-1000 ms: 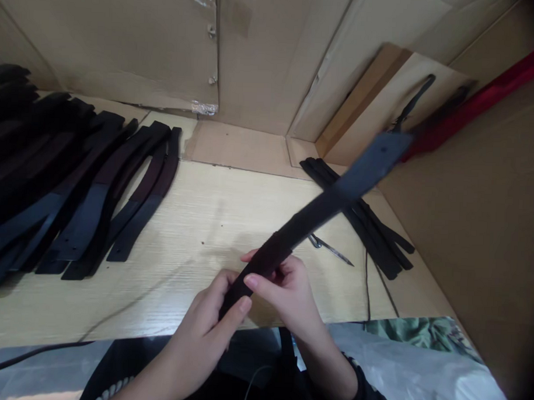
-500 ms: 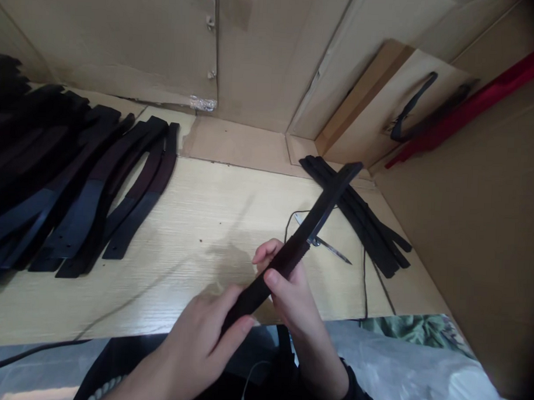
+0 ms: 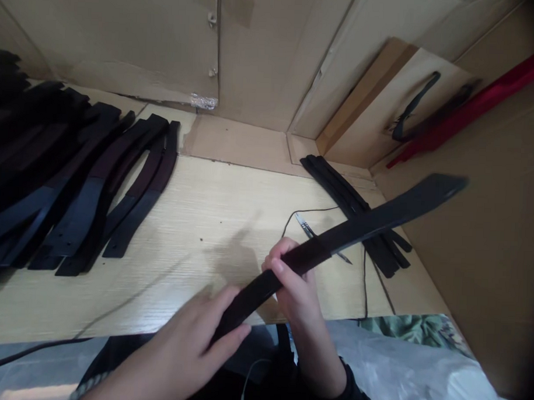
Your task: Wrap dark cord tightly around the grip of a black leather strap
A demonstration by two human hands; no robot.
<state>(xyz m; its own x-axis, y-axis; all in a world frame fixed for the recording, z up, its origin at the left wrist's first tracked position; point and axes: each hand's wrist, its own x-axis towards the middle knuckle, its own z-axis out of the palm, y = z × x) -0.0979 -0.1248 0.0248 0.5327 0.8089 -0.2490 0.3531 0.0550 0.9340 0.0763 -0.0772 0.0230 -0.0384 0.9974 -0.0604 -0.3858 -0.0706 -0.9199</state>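
Observation:
Both hands hold a long, curved black strip (image 3: pixel 380 218) with a dark reddish-brown middle section. My left hand (image 3: pixel 190 331) is wrapped round its near end, thumb and fingers on opposite sides. Further along, my right hand (image 3: pixel 296 288) grips the brown section, thumb on top and fingers curled beneath. The strip's free end extends to the right, above a small bundle of black strips (image 3: pixel 337 188) on the table. Partly behind the held strip lies a pair of thread snips (image 3: pixel 305 226), beside a thin black cord (image 3: pixel 288 219).
A large pile of similar curved strips (image 3: pixel 83 199) covers the left of the table (image 3: pixel 183 220). Cardboard walls (image 3: pixel 258 59) enclose the back and right. A cardboard piece with a dark loop (image 3: pixel 413 106) and a red strip (image 3: pixel 471 108) are at the right.
The held strip has turned so that its far end swung right and its broad face shows more. Both hands keep their grip and have shifted only slightly.

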